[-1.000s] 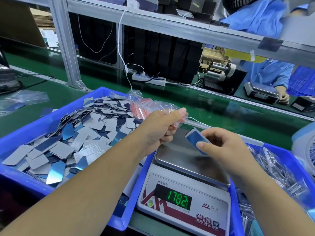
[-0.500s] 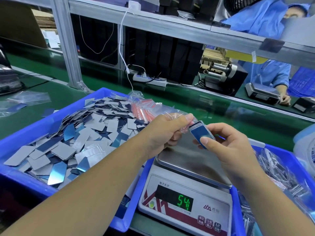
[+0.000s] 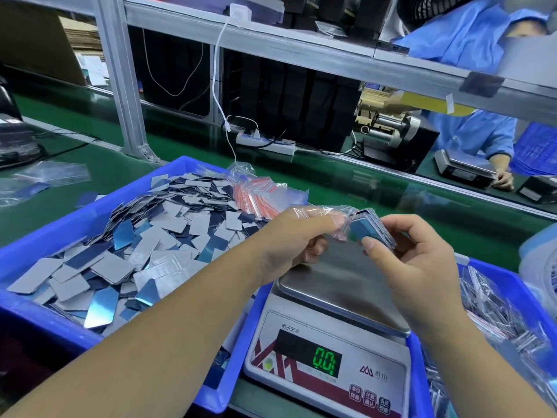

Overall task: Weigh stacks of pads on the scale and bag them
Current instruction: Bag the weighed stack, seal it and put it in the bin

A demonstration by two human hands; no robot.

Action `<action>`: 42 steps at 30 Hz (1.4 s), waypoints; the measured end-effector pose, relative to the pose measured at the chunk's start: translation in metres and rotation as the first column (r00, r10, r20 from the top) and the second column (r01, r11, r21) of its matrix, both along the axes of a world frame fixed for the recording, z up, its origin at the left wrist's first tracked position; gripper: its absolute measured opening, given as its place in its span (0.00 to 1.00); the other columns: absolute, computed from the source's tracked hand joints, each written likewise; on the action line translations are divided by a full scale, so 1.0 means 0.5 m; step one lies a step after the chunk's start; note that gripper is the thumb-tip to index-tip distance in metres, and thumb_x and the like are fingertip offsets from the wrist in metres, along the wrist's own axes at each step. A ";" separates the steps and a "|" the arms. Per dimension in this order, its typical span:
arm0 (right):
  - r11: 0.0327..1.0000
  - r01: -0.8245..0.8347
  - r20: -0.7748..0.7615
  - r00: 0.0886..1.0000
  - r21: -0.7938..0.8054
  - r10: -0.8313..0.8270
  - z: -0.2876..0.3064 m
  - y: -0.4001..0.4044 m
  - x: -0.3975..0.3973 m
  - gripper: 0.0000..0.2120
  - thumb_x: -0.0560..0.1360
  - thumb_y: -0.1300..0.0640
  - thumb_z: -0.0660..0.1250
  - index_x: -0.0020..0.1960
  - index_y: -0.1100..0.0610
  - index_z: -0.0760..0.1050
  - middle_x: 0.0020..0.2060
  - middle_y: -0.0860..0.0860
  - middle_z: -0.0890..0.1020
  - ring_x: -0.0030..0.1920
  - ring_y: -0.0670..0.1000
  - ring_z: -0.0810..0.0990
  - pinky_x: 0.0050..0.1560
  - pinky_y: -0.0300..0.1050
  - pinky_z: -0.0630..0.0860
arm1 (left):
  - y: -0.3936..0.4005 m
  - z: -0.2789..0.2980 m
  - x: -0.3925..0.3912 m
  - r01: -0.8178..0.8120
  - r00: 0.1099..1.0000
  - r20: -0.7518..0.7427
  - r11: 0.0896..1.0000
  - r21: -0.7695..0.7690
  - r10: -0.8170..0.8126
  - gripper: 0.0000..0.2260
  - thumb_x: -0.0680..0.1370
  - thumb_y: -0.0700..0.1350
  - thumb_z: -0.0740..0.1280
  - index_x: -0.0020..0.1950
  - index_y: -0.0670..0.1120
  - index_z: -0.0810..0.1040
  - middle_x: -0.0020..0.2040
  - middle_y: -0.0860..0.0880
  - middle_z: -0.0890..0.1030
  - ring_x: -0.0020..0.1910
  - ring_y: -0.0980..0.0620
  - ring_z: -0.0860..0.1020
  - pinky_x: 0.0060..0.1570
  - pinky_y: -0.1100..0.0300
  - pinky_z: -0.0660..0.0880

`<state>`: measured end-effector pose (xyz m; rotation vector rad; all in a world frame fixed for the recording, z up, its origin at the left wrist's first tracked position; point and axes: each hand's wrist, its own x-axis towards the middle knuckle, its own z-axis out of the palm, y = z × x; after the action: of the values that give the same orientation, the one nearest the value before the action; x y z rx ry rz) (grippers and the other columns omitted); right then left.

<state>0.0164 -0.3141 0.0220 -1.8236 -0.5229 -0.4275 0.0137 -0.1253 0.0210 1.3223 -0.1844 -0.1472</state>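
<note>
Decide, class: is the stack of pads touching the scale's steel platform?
Apart. The head view shows the right hand holding the stack of pads above the platform, bare steel beneath it; the display reads 0.0.

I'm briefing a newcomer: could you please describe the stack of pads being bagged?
Find the scale at the centre. Above its pan, the right hand holds the stack of pads. Unlike the loose pads in the left bin, it is squared up, entering a clear bag.

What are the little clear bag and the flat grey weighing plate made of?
The little clear bag looks like thin glossy plastic film: see-through and crinkled. The flat grey weighing plate seems brushed metal, probably stainless steel, with a dull sheen.
</note>
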 end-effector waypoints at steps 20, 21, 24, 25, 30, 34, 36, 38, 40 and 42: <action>0.982 -0.140 -0.179 0.970 0.124 0.161 -0.012 0.011 0.002 0.12 0.72 0.68 0.73 0.45 0.51 0.79 0.41 0.50 0.84 0.40 0.53 0.84 0.41 0.45 0.81 | 0.006 -0.008 0.002 0.012 0.998 0.054 0.999 0.048 -0.015 0.08 0.80 0.43 0.70 0.40 0.48 0.82 0.34 0.50 0.70 0.31 0.54 0.63 0.33 0.58 0.54; 0.969 -0.161 -0.230 0.952 0.190 0.203 -0.012 0.013 0.003 0.11 0.73 0.69 0.72 0.45 0.53 0.80 0.40 0.51 0.84 0.40 0.53 0.85 0.41 0.42 0.81 | 0.007 -0.008 0.002 0.013 0.998 0.057 0.999 0.048 -0.016 0.08 0.80 0.43 0.70 0.41 0.48 0.83 0.34 0.50 0.70 0.31 0.55 0.63 0.32 0.60 0.56; 0.936 -0.183 -0.354 0.890 0.301 0.288 -0.011 0.012 0.004 0.06 0.70 0.63 0.74 0.45 0.57 0.81 0.41 0.53 0.84 0.41 0.56 0.85 0.42 0.46 0.81 | 0.007 -0.007 0.001 0.028 0.998 0.063 0.998 0.061 -0.032 0.05 0.79 0.42 0.71 0.45 0.48 0.85 0.35 0.49 0.68 0.31 0.55 0.63 0.30 0.63 0.59; 0.927 -0.193 -0.386 0.867 0.321 0.314 -0.011 0.011 0.005 0.08 0.67 0.59 0.75 0.45 0.56 0.82 0.42 0.54 0.84 0.42 0.57 0.85 0.43 0.48 0.82 | 0.008 -0.007 0.001 0.029 0.998 0.058 0.997 0.068 -0.033 0.04 0.79 0.42 0.71 0.46 0.48 0.85 0.35 0.49 0.69 0.31 0.55 0.64 0.30 0.64 0.60; 0.925 -0.216 -0.465 0.814 0.312 0.347 -0.007 0.004 0.005 0.13 0.64 0.54 0.76 0.48 0.56 0.83 0.47 0.60 0.85 0.47 0.63 0.85 0.45 0.48 0.82 | 0.010 -0.007 0.001 0.054 0.995 0.077 0.992 0.114 -0.063 0.07 0.76 0.45 0.72 0.52 0.49 0.87 0.40 0.45 0.72 0.32 0.57 0.66 0.32 0.64 0.62; 0.937 -0.230 -0.474 0.815 0.264 0.334 -0.004 0.001 0.005 0.12 0.66 0.57 0.79 0.49 0.53 0.84 0.47 0.58 0.86 0.47 0.63 0.85 0.46 0.50 0.82 | 0.009 -0.011 0.002 0.052 0.994 0.085 0.981 0.187 -0.069 0.07 0.73 0.46 0.73 0.50 0.52 0.87 0.38 0.52 0.78 0.34 0.58 0.71 0.34 0.64 0.65; 0.944 -0.207 -0.444 0.842 0.258 0.306 -0.005 0.003 0.002 0.12 0.65 0.56 0.77 0.48 0.51 0.84 0.44 0.57 0.86 0.45 0.62 0.86 0.44 0.48 0.81 | 0.009 -0.014 0.003 0.037 0.996 0.070 0.968 0.250 -0.056 0.08 0.73 0.47 0.74 0.51 0.52 0.87 0.36 0.56 0.78 0.34 0.59 0.73 0.35 0.64 0.68; 0.941 -0.177 -0.418 0.861 0.288 0.290 -0.006 0.006 0.002 0.14 0.62 0.53 0.79 0.47 0.50 0.84 0.43 0.56 0.86 0.45 0.60 0.86 0.43 0.46 0.81 | 0.010 -0.014 0.004 0.025 0.998 0.052 0.967 0.255 -0.039 0.09 0.71 0.49 0.75 0.51 0.52 0.87 0.37 0.55 0.79 0.35 0.59 0.74 0.35 0.66 0.70; 0.929 -0.188 -0.414 0.854 0.318 0.314 -0.004 0.009 0.002 0.18 0.61 0.51 0.80 0.49 0.52 0.84 0.45 0.56 0.86 0.47 0.60 0.86 0.44 0.46 0.81 | 0.009 -0.012 0.002 0.026 0.997 0.070 0.972 0.233 -0.044 0.07 0.72 0.49 0.74 0.50 0.52 0.87 0.38 0.54 0.80 0.36 0.59 0.74 0.35 0.66 0.70; 0.913 -0.220 -0.426 0.830 0.343 0.360 0.000 0.009 0.002 0.20 0.61 0.50 0.81 0.51 0.53 0.84 0.49 0.57 0.86 0.50 0.59 0.85 0.45 0.46 0.81 | 0.007 -0.012 0.000 0.003 0.995 0.093 0.982 0.190 -0.021 0.03 0.75 0.47 0.73 0.46 0.54 0.87 0.35 0.57 0.80 0.33 0.61 0.73 0.35 0.65 0.69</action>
<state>0.0174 -0.3097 0.0219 -1.4656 -0.3606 0.1661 0.0135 -0.1220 0.0152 1.5198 -0.2643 -0.1143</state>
